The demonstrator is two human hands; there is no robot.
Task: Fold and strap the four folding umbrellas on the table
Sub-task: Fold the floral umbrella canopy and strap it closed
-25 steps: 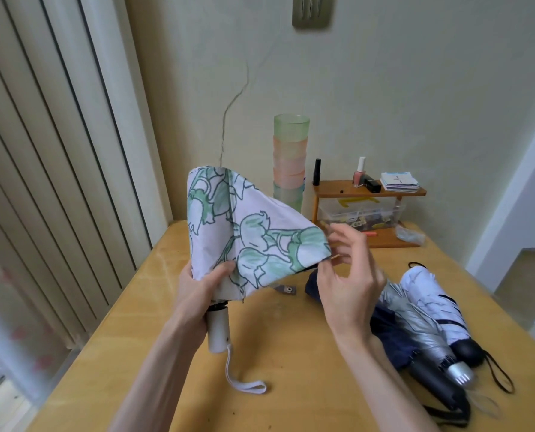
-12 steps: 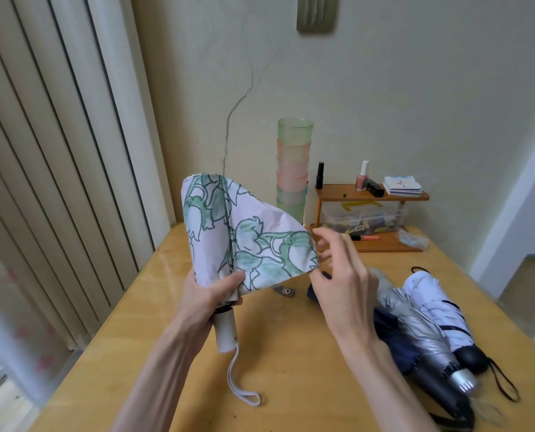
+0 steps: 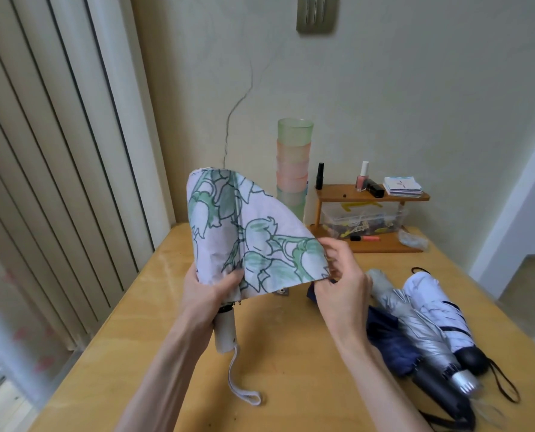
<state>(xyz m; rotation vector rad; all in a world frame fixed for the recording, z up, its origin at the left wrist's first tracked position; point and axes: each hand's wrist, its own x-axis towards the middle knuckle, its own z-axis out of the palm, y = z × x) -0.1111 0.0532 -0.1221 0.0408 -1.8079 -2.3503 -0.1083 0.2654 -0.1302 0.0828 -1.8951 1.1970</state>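
Note:
A white umbrella with a green leaf print [image 3: 247, 232] stands upright above the wooden table [image 3: 291, 353], its canopy loose and spread to the right. My left hand [image 3: 208, 291] grips it at the canopy's base, just above its white handle [image 3: 225, 332], from which a wrist loop hangs. My right hand [image 3: 342, 275] pinches the canopy's right edge. Three other umbrellas lie on the table to the right: a navy one [image 3: 387, 341], a silver one [image 3: 415, 328] and a white one with a black handle [image 3: 437, 310].
A stack of pastel cups [image 3: 293, 169] stands at the back by the wall. Beside it a small wooden shelf [image 3: 372, 196] holds cosmetics, cards and a clear box. A small metal piece [image 3: 283, 291] lies on the table. Vertical blinds [image 3: 57, 182] line the left.
The printed umbrella has dropped slightly and its canopy has shifted left. My right hand has moved along the fabric edge and now pinches it lower.

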